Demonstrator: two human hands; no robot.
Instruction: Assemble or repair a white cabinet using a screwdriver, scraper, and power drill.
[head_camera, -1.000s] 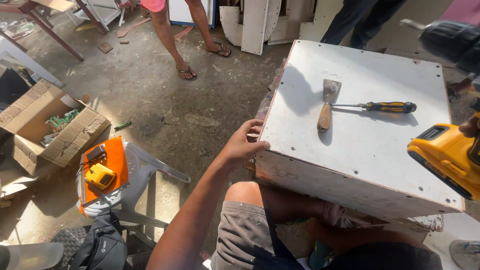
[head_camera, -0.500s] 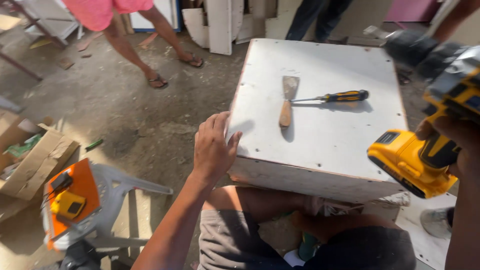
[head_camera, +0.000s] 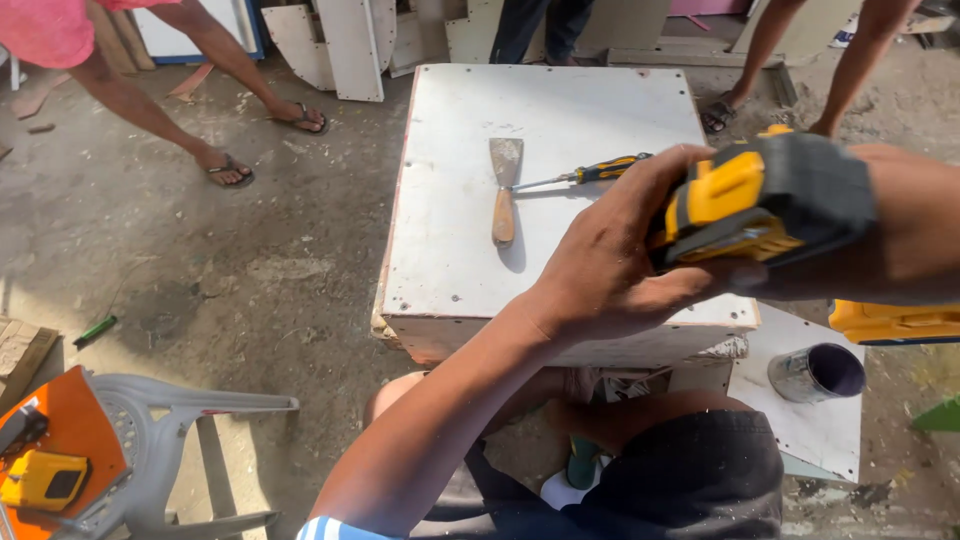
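Both hands on the yellow cordless drill (head_camera: 760, 205) above the white box (head_camera: 450, 250)

Half a second earlier the left hand (head_camera: 610, 265) had pressed the box's near-left edge; now it had lifted and cupped the drill's front, fingers curled around it. The right hand (head_camera: 900, 235) gripped the tool from the right, so the box probably stood unbraced. On its top, farther off, lay a wooden-handled scraper (head_camera: 503, 188) touching a yellow-and-black screwdriver (head_camera: 590, 173); a grey cup (head_camera: 815, 372) stood near right.
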